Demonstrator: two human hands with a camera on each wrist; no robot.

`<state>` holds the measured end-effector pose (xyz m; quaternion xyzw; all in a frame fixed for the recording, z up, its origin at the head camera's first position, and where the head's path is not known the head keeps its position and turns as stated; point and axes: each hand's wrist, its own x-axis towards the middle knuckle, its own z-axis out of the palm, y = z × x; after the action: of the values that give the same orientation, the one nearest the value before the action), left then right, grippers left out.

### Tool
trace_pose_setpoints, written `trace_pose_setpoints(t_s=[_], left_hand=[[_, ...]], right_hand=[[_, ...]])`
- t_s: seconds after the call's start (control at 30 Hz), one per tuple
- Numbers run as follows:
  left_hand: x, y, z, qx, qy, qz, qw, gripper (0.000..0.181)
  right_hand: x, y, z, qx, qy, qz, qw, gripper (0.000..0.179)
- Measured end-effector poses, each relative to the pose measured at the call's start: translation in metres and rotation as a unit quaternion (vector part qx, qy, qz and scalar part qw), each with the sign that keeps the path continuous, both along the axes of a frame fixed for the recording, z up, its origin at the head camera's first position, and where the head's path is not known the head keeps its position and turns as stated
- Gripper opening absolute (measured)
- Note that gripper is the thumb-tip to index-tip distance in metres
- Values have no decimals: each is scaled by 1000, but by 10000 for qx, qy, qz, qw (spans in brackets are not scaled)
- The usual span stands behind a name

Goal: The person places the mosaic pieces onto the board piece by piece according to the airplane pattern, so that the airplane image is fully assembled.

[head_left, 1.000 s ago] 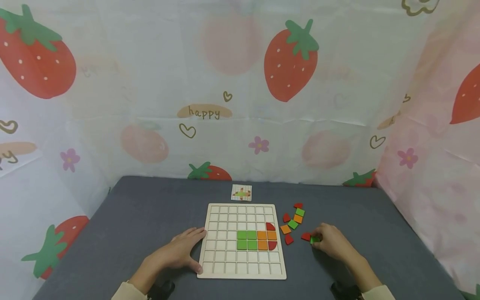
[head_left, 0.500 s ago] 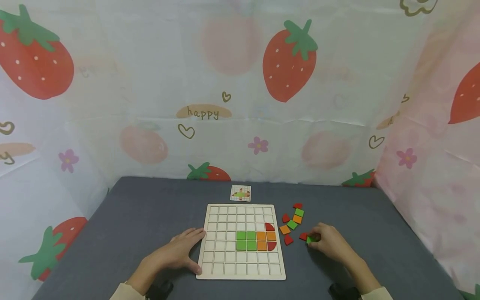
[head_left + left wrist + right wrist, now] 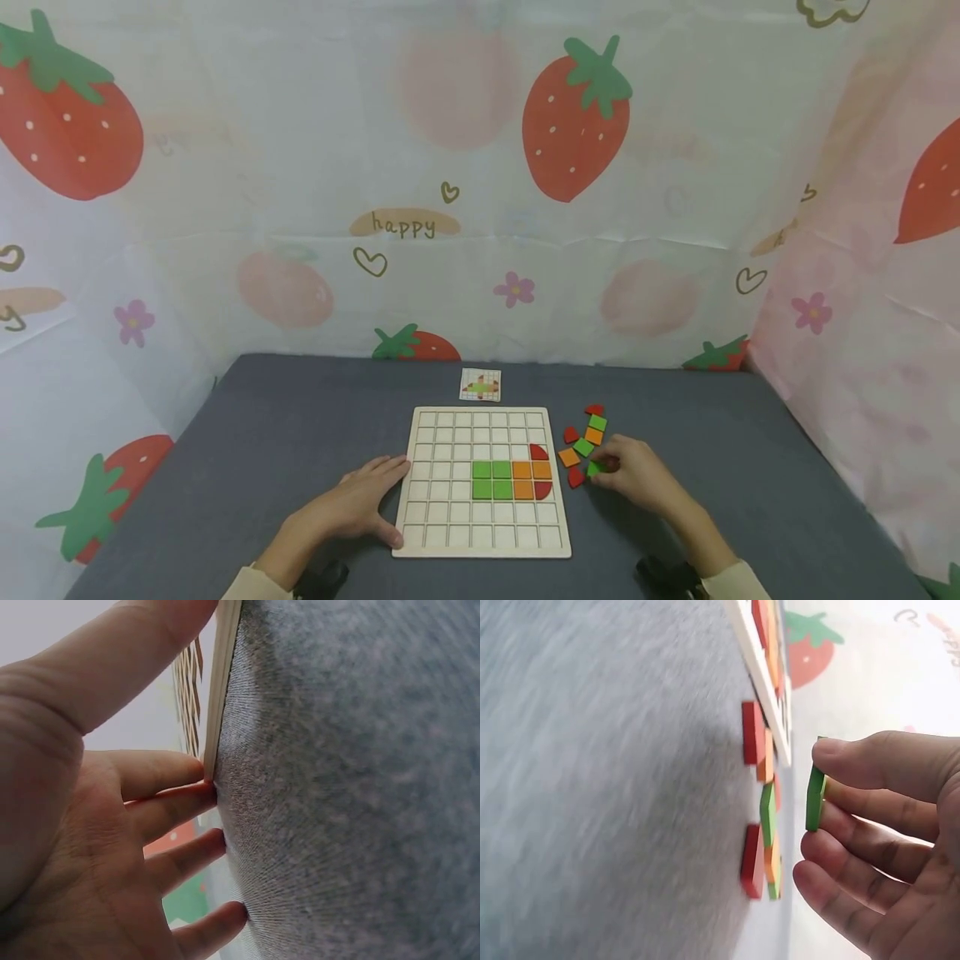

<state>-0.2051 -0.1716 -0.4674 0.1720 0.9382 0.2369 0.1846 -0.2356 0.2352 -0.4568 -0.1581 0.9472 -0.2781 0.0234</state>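
Observation:
My left hand (image 3: 363,500) rests spread along the left edge of a pale wooden grid board (image 3: 442,533), its thumb and forefinger against the rim in the left wrist view. Between thumb and fingertips, my right hand (image 3: 633,475) pinches a green square tile (image 3: 815,795), held raised over the table beside the board. Green square tiles (image 3: 492,480), orange square tiles (image 3: 532,480) and two red quarter-round tiles (image 3: 538,452) fill cells at the board's middle right. A loose red tile (image 3: 751,859) lies below the right hand, mostly hidden in the head view.
Loose tiles lie right of the board: a red tile (image 3: 575,477), an orange square (image 3: 568,457), a green square (image 3: 583,447) and several more curving backward. A small pattern card (image 3: 480,385) lies behind the board. A strawberry-print curtain (image 3: 480,183) surrounds the grey table (image 3: 315,417).
My right hand has moved left toward the board with the green tile, passing over the loose red tile. The left hand stays at the board's edge.

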Motion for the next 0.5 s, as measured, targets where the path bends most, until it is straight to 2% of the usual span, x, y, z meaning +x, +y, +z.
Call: trace_pose_setpoints(t_s=[0.17, 0.5], left_hand=[[0, 1, 0, 17, 11, 27, 10000, 107], [2, 1, 1, 66, 78, 17, 9999, 106]], right_hand=[[-2, -11, 3, -94, -10, 45, 9999, 22], [-9, -33, 3, -332, 107, 430, 9985, 21]])
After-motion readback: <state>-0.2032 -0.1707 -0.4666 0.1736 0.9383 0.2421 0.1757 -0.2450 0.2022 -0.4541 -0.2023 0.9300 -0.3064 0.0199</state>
